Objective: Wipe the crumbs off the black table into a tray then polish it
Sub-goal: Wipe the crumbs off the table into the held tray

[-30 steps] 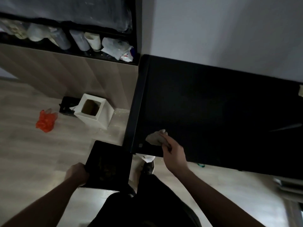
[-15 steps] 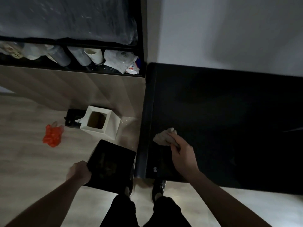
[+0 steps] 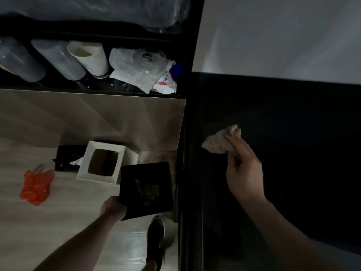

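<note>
Your right hand (image 3: 244,173) pinches crumpled cloth (image 3: 218,142) against black table (image 3: 293,114), near table's left edge. Cloth looks soft, light, bunches easily; keep it wadded under fingertips for firm wiping. Your left hand (image 3: 114,209) grips black tray (image 3: 146,189) by near corner, just beside table edge, below top. Tray looks rigid, thin; crumbs inside, so hold it level.

Dim lighting. Pale wood-look floor (image 3: 29,227); plain white wall (image 3: 283,36). Dark shelf unit (image 3: 187,45) holds rolls and wrappers.
</note>
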`<state>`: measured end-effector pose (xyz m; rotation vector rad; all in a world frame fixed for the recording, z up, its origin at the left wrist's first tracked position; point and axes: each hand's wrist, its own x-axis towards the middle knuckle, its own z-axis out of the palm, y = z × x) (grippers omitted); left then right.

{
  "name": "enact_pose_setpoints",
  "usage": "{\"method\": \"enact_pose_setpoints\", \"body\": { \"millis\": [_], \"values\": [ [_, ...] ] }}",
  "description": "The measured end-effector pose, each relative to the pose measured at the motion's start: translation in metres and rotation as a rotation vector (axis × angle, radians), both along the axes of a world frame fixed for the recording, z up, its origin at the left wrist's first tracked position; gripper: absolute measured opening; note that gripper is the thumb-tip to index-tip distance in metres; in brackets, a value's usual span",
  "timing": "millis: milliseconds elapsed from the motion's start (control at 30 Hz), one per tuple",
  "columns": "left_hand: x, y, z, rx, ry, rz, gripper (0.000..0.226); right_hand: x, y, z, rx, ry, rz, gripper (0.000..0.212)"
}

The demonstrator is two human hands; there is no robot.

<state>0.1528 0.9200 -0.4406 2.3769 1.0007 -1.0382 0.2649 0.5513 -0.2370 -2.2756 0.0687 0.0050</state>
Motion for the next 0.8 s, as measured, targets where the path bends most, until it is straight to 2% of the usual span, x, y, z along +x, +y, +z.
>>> {"method": "enact_pose_setpoints", "body": {
  "millis": [200, 467, 567, 800],
  "values": [
    [0.043, -0.01, -0.098, -0.007, 0.011, -0.002, 0.03, 0.032, 0.018, -0.039, -0.303, -0.077, 0.014, 0.052],
    [0.062, -0.007, -0.189, -0.094, 0.012, 0.111, 0.032, 0.032, 0.023, -0.046, -0.333, -0.1, -0.003, 0.054],
    [0.06, -0.006, -0.205, -0.143, 0.014, 0.157, 0.034, 0.032, 0.023, -0.047, -0.334, -0.096, -0.008, 0.054],
    [0.076, -0.003, -0.197, -0.114, 0.031, 0.042, 0.05, 0.032, 0.023, -0.047, -0.291, -0.096, -0.006, 0.052]
  ]
}}
